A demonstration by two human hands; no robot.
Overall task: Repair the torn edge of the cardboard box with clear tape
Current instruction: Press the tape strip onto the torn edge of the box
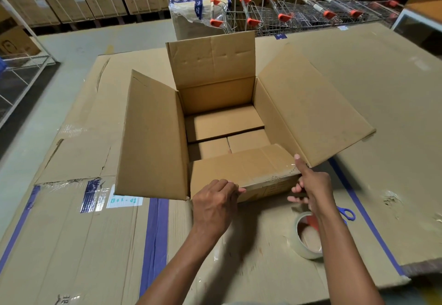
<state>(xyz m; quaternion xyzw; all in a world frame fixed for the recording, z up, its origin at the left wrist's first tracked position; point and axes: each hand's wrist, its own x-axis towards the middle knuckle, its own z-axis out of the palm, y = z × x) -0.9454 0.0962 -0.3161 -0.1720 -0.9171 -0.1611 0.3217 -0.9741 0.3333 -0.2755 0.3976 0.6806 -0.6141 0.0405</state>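
- Head view, the box: the cardboard box (153,137) stands open at mid-frame on the cardboard-covered surface (382,113), with three flaps up or splayed out and the near flap (234,168) folded inward.
- Head view, the damage: the torn edge (270,180) runs along the near flap's fold, right of centre, and a glossy strip of clear tape (284,169) already lies over it.
- Head view, your hands: your left hand (214,206) has its fingers curled onto the box's near top edge, gripping it. Your right hand (313,182) presses one outstretched fingertip (297,157) on the tape at the near right corner. Its other fingers are curled, with nothing visible in them.
- Handling, the box: it looks empty, so expect it to be light and to slide if pushed. Brace it at the stiff near wall and corner, not by the floppy flaps.
- Handling, the tear: ragged board there is likely weak and will crease, so press flat along the fold rather than pull.
- Handling, the tape: thin film probably wrinkles and sticks to itself, so smooth outward from the corner.
- Head view, tools: the tape roll (305,252) and the blue-handled scissors (346,213) lie at lower right, near your right forearm.
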